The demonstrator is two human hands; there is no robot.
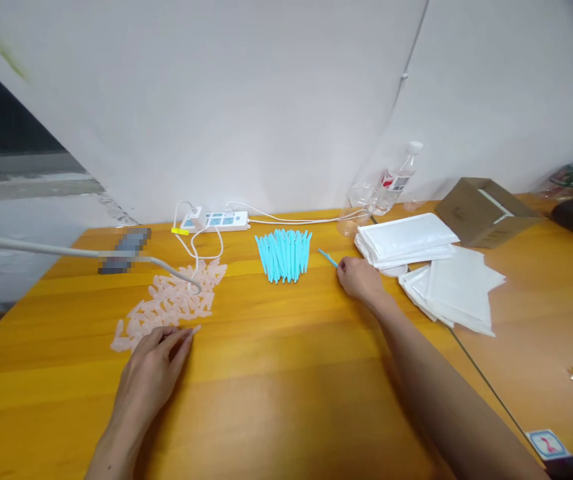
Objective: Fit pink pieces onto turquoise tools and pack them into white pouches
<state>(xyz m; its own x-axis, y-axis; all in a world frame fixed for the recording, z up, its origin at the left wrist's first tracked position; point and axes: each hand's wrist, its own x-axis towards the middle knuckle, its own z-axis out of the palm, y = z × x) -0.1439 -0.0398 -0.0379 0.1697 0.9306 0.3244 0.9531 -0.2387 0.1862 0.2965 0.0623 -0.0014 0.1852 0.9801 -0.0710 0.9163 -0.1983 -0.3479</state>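
The left hand (154,363) pinched a pink piece (196,329) beside the pink pile (176,297); the right hand (359,277) gripped a blue stick (327,257) between the blue pile (284,256) and white packets (406,239). A card (548,445) bore a red mark, perhaps "2"; the bottle's (394,181) label was unreadable.

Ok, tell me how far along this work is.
Nothing clearly looks done; whether the white packets are filled, I can't tell. In hand: a pale pink piece in the left hand, a blue stick in the right hand. Likely left: the blue bundle and the scattered pink pieces, lying loose.
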